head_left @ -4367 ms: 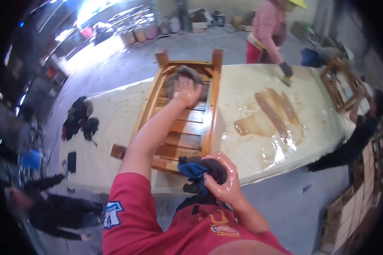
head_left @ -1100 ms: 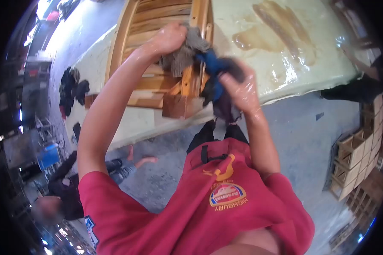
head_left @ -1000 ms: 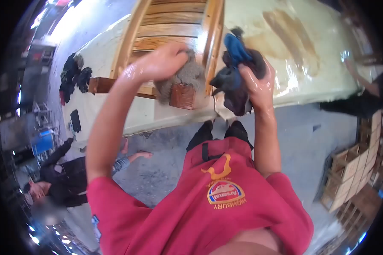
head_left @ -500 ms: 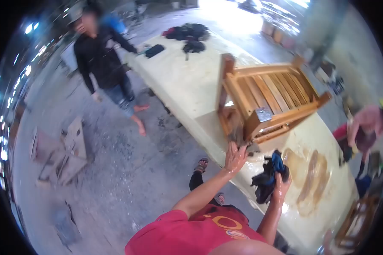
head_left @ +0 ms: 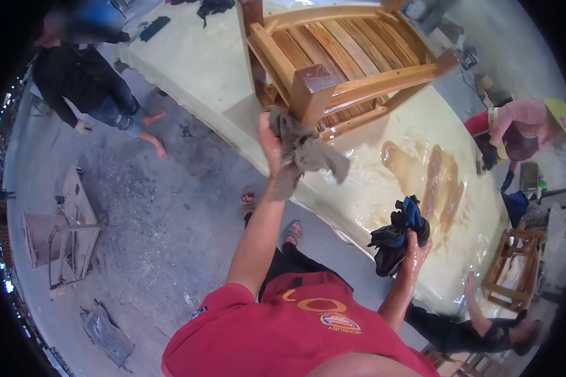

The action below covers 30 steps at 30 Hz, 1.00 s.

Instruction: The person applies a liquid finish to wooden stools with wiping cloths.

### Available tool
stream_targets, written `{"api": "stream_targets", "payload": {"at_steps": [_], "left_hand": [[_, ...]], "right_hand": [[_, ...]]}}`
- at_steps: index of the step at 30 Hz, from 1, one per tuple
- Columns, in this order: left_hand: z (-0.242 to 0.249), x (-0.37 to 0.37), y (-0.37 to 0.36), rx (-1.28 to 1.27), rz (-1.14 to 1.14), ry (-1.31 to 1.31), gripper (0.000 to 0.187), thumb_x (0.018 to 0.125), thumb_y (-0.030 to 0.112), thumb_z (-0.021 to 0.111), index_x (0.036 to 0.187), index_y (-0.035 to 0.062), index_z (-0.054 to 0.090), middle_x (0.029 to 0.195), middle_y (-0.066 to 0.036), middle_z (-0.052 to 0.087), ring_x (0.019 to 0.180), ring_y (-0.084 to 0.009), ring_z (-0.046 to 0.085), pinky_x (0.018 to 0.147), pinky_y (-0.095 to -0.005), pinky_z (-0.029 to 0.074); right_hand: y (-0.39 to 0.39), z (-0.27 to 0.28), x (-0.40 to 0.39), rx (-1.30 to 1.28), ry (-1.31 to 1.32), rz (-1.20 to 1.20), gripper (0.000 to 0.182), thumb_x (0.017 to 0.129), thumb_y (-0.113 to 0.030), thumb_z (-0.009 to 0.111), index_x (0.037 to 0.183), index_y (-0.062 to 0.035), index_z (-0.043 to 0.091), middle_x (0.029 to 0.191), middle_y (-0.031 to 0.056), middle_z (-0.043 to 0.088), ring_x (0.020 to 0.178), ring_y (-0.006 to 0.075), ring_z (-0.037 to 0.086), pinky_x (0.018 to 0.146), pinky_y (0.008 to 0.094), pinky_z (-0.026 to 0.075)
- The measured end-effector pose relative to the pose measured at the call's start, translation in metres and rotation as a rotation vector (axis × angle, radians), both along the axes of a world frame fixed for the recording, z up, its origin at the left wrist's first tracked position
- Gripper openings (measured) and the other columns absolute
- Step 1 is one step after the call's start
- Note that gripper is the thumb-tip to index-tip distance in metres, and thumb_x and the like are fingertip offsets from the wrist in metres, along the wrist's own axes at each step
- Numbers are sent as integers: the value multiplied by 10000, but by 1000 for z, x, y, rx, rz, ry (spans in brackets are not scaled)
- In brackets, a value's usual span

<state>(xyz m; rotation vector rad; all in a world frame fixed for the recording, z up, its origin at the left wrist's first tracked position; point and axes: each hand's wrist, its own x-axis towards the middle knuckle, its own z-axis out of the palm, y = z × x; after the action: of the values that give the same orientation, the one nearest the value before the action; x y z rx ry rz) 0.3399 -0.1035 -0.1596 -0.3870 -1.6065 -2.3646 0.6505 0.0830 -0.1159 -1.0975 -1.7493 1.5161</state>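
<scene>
My left hand [head_left: 271,144] grips a grey-brown rag [head_left: 308,154], whose loose end hangs out to the right. The rag is against or right beside the near leg of a slatted wooden furniture piece [head_left: 352,53], which rests on the pale-covered table [head_left: 365,207]. A dark, glossy end caps that leg. Lower right, my right hand [head_left: 416,251] is closed round a bunched black and blue cloth [head_left: 399,235], apart from the furniture. My right hand and forearm look wet and shiny.
Brown liquid [head_left: 431,179] is smeared on the table. A person in dark clothes [head_left: 85,81] stands left; another in pink [head_left: 522,125] bends at the right; a third [head_left: 478,330] is lower right. A wooden frame [head_left: 512,270] stands right, a metal-framed stand [head_left: 75,232] left.
My view has tilted down and moved closer to the furniture. My left hand has come up along the near leg, and the grey-brown rag now shows fully. My right hand keeps the dark cloth.
</scene>
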Motion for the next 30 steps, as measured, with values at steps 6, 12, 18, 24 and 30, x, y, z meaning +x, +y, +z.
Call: {"api": "stream_targets", "payload": {"at_steps": [6, 12, 18, 24, 30], "left_hand": [[-212, 3, 13, 518, -186, -639, 335, 1013, 410, 477, 1036, 82, 542, 965, -25, 545, 908, -151, 575, 848, -343, 500], [-76, 10, -13, 341, -338, -480, 182, 929, 118, 606, 1078, 28, 551, 1027, -60, 604, 956, -146, 584, 849, -294, 494], [72, -60, 0, -156, 108, 56, 180, 911, 89, 623, 999, 34, 476, 847, -41, 485, 831, -120, 475, 759, -281, 443], [62, -178, -16, -562, 329, 65, 348, 841, 185, 665, 1089, 49, 463, 1031, -165, 499, 931, -374, 539, 830, -444, 456], [39, -219, -10, -274, 94, -157, 373, 808, 139, 720, 1036, 28, 446, 945, -96, 520, 867, -216, 562, 769, -360, 482]], "right_hand": [[-5, -19, -14, 42, -119, 145, 396, 824, -39, 649, 1196, 73, 571, 1060, 115, 636, 1000, 198, 599, 947, 326, 457], [-7, 6, -39, -77, -129, 103, 390, 823, -4, 636, 1203, 56, 573, 1057, 125, 650, 972, 200, 617, 897, 329, 492], [-10, 23, -94, -72, 55, 60, 404, 850, -17, 639, 1228, 86, 541, 1123, 175, 632, 1006, 246, 630, 884, 356, 521], [-37, 26, -155, -165, 197, 120, 393, 866, -70, 620, 1214, 96, 549, 1053, 208, 661, 970, 292, 654, 881, 387, 530], [-53, 38, -186, -75, 99, -188, 351, 868, -55, 630, 1185, 88, 582, 1068, 168, 654, 963, 244, 629, 880, 352, 505]]}}
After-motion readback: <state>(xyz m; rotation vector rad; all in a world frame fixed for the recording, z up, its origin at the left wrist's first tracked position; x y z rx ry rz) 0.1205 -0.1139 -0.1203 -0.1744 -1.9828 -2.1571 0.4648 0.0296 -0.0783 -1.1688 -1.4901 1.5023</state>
